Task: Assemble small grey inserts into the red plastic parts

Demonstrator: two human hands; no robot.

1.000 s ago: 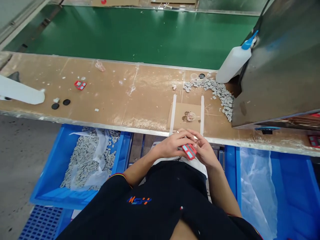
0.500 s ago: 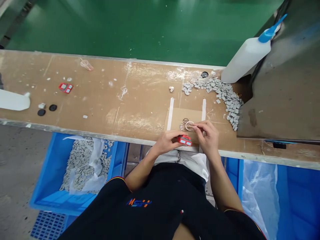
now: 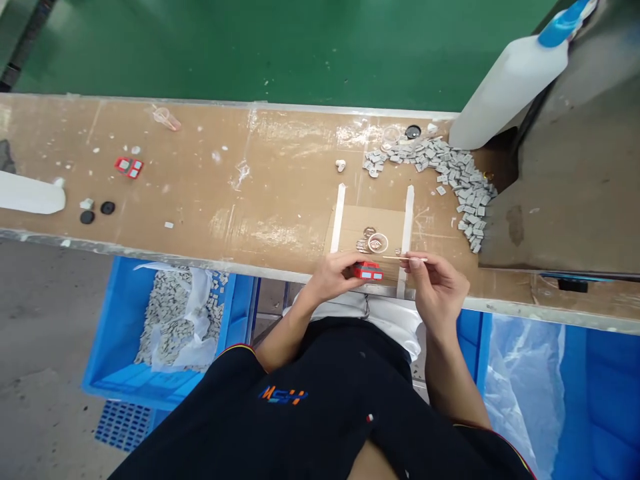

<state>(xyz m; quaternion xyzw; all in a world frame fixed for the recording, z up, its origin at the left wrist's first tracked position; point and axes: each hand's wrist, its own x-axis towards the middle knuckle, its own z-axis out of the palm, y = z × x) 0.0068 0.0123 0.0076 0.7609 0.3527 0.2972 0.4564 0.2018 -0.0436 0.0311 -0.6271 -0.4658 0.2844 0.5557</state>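
Note:
My left hand (image 3: pixel 334 277) is closed around a small red toy car (image 3: pixel 369 271) with pale windows, held over the table's near edge. Between the thumb and fingers of my right hand (image 3: pixel 439 287) is a thin cotton swab (image 3: pixel 400 258). It lies level and points left, its tip just above the toy car. Behind the car, a small round cup (image 3: pixel 377 243) stands on a cardboard sheet (image 3: pixel 385 217), with its contents too small to make out. Several shiny metallic bits (image 3: pixel 363 245) lie against the cup's left side.
White tape strips (image 3: pixel 338 217) flank the sheet. Grey rectangular pieces (image 3: pixel 450 170) are heaped beside a white bottle (image 3: pixel 510 93) and a metal housing (image 3: pixel 565 180). Another red toy car (image 3: pixel 129 167) lies far left. A blue bin (image 3: pixel 100 353) of grey pieces stands below.
My right hand has drawn the cotton swab away from the cup, to the right and slightly nearer me, over the red toy car. My left hand keeps its grip.

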